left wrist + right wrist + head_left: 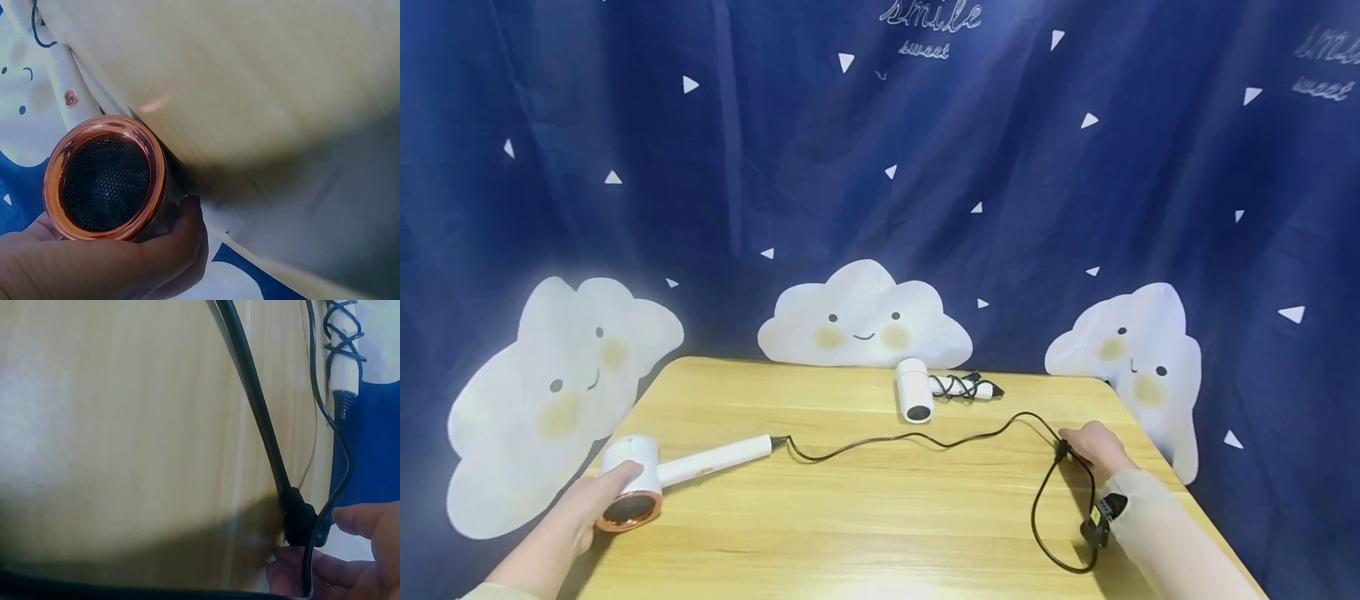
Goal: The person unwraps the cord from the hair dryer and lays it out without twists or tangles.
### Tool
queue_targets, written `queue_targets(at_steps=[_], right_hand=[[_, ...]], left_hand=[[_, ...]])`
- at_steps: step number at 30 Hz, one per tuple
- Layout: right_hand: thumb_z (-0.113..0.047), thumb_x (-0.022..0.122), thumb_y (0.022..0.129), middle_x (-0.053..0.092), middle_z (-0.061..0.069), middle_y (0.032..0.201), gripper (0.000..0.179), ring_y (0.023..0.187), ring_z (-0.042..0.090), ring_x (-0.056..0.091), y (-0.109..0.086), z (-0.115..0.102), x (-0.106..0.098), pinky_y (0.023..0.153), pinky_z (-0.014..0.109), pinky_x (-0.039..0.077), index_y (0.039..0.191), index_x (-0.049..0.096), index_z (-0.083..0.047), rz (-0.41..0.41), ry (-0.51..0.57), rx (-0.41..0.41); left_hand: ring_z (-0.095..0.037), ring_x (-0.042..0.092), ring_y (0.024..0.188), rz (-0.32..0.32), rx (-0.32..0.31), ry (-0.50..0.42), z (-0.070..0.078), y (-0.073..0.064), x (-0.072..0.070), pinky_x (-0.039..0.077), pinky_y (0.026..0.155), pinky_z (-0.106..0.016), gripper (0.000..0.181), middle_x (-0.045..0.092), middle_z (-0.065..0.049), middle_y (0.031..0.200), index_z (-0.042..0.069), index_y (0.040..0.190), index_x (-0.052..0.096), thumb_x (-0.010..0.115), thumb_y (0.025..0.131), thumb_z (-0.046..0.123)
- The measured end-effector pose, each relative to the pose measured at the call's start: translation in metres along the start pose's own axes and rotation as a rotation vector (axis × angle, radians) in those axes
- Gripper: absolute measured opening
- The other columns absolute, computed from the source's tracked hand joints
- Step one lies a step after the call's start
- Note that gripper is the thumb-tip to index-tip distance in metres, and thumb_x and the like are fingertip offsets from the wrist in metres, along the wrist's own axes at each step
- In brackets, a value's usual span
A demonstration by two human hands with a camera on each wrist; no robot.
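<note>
A white hair dryer point(715, 460) with a rose-gold rim lies across the left of the table, its handle toward the middle. My left hand point(597, 498) grips its round head, thumb over the top. The left wrist view shows the dark mesh grille point(106, 181) inside the shiny rim, with fingers curled around the housing. From the handle's end a black cord point(917, 435) winds to the right side. There my right hand point(1097, 446) pinches the black plug point(301, 522) between thumb and fingers, and a loop of cord hangs below it.
A second white hair dryer point(914, 392), its cord wrapped around the handle, lies near the back edge of the wooden table point(820, 533). Behind the table hangs a dark blue curtain point(805, 150) printed with clouds and triangles. A black camera point(1101, 517) sits on my right wrist.
</note>
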State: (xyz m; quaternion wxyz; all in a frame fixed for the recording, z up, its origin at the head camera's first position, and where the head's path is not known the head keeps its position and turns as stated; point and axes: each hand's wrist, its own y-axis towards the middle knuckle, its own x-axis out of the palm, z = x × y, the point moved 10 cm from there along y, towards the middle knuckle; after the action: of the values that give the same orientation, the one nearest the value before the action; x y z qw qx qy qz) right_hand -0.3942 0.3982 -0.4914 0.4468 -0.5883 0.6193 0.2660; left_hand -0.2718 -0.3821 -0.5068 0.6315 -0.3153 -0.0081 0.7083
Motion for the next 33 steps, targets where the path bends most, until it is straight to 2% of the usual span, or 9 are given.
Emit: queue_targets(at_steps=[4,9,12,16,19,24,29,33], right_hand=[[-0.029,0.052,0.09,0.055,0.003,0.057,0.034,0.051,0.016,0.051,0.002,0.002,-0.001,0.051,0.028,0.043,0.066,0.058,-0.006,-0.02,0.041,0.024],[-0.026,0.059,0.085,0.052,0.003,0.056,0.027,0.049,0.014,0.049,0.004,0.001,-0.001,0.044,0.024,0.042,0.066,0.057,-0.006,-0.029,0.094,0.045],[-0.023,0.064,0.081,0.053,0.003,0.057,0.023,0.049,0.014,0.05,0.005,0.0,-0.001,0.044,0.024,0.043,0.069,0.059,-0.003,-0.021,0.137,0.056],[-0.019,0.067,0.078,0.056,0.005,0.06,0.022,0.051,0.015,0.054,0.005,0.002,-0.003,0.047,0.026,0.047,0.074,0.06,0.001,-0.008,0.149,0.063],[-0.019,0.066,0.08,0.058,0.006,0.059,0.023,0.051,0.016,0.054,0.003,0.001,-0.008,0.049,0.027,0.047,0.074,0.062,0.002,0.005,0.108,0.054],[-0.019,0.064,0.082,0.059,0.004,0.054,0.023,0.048,0.016,0.056,-0.002,-0.001,-0.022,0.052,0.03,0.046,0.065,0.061,-0.003,0.056,0.041,0.018],[-0.018,0.06,0.081,0.061,0.003,0.051,0.024,0.049,0.019,0.063,-0.005,-0.006,-0.041,0.058,0.034,0.047,0.06,0.061,-0.006,0.122,-0.019,-0.026],[-0.019,0.059,0.082,0.063,0.004,0.05,0.026,0.051,0.02,0.064,-0.007,-0.008,-0.054,0.061,0.039,0.048,0.059,0.061,-0.006,0.155,-0.081,-0.04]], left_hand=[[-0.034,0.058,0.093,0.0,0.013,0.026,0.004,0.001,0.0,0.049,0.071,-0.032,0.078,0.052,-0.032,0.108,-0.026,0.121,0.039,0.044,0.098,0.048],[-0.028,0.059,0.085,0.022,0.014,0.022,0.007,0.002,0.0,0.053,0.068,-0.032,0.073,0.054,-0.03,0.103,-0.025,0.118,0.041,0.045,0.097,0.045],[-0.028,0.059,0.083,0.019,0.009,0.025,0.007,0.002,0.001,0.055,0.068,-0.034,0.074,0.053,-0.031,0.102,-0.026,0.117,0.039,0.045,0.097,0.045],[-0.036,0.059,0.091,-0.002,0.005,0.067,0.005,0.002,0.003,0.054,0.072,-0.037,0.082,0.049,-0.036,0.108,-0.03,0.121,0.032,0.046,0.098,0.048],[-0.039,0.057,0.097,-0.017,0.008,0.094,0.005,0.003,0.004,0.053,0.074,-0.038,0.088,0.046,-0.039,0.114,-0.031,0.125,0.027,0.047,0.099,0.05],[-0.041,0.056,0.099,-0.028,0.015,0.096,0.006,0.004,0.003,0.054,0.075,-0.039,0.086,0.046,-0.039,0.114,-0.03,0.125,0.028,0.047,0.099,0.05],[-0.05,0.047,0.111,-0.032,0.003,0.116,0.003,0.004,0.001,0.047,0.093,-0.055,0.089,0.039,-0.043,0.123,-0.03,0.126,0.028,0.048,0.098,0.051],[-0.056,0.039,0.118,-0.045,0.009,0.13,0.004,0.003,-0.001,0.038,0.101,-0.064,0.092,0.032,-0.046,0.129,-0.032,0.128,0.025,0.049,0.098,0.051]])
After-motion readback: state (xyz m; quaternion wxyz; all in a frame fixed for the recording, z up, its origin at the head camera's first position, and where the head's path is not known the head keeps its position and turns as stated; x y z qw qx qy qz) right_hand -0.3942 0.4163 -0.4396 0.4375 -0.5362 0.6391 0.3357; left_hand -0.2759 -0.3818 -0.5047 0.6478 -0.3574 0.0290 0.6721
